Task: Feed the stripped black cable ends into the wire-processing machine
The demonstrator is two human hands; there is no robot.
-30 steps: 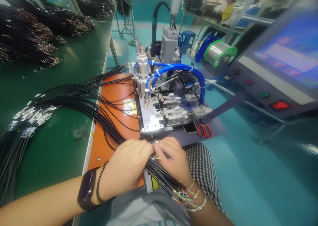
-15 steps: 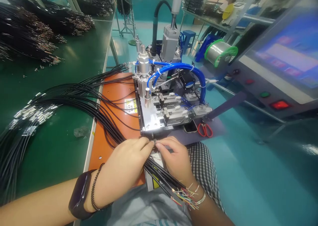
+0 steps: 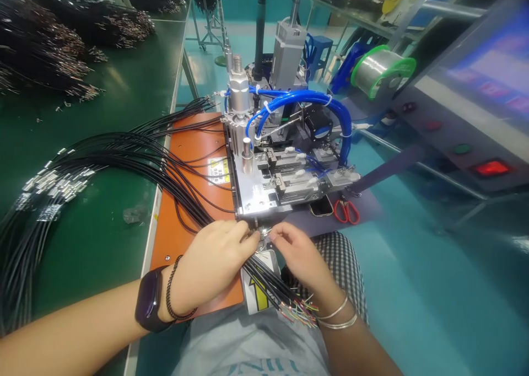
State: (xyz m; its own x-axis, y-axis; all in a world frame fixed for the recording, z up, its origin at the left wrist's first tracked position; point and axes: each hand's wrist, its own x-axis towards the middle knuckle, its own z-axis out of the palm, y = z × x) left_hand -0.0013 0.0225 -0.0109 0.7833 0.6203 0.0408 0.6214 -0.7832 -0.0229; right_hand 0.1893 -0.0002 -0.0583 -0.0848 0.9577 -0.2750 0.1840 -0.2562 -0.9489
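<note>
My left hand (image 3: 223, 254) is closed over a bundle of black cables (image 3: 270, 282), its thumb and forefinger at a small metal fixture (image 3: 261, 246) at the machine's front edge. The cables run under this hand toward my lap, ending in stripped, multicoloured wires (image 3: 298, 311). Just right of the fixture, my right hand (image 3: 303, 257) pinches thumb and forefinger together; what sits between them is too small to make out. Behind both hands stands the bench machine (image 3: 256, 197) with metal cylinders and blue air hoses (image 3: 306, 96).
On the green table (image 3: 111, 260) at left lie cables with silvery ends (image 3: 61, 180) and dark cable heaps (image 3: 37, 50). An orange plate (image 3: 190, 194) lies under the cables. Red-handled scissors (image 3: 347, 211), a phone (image 3: 321, 206), a wire spool (image 3: 378, 73) and a control panel (image 3: 467, 128) are at right.
My right hand has drawn slightly right, opening a small gap between it and the left fingertips. The left hand stays on the cables. The whole view has shifted a little.
</note>
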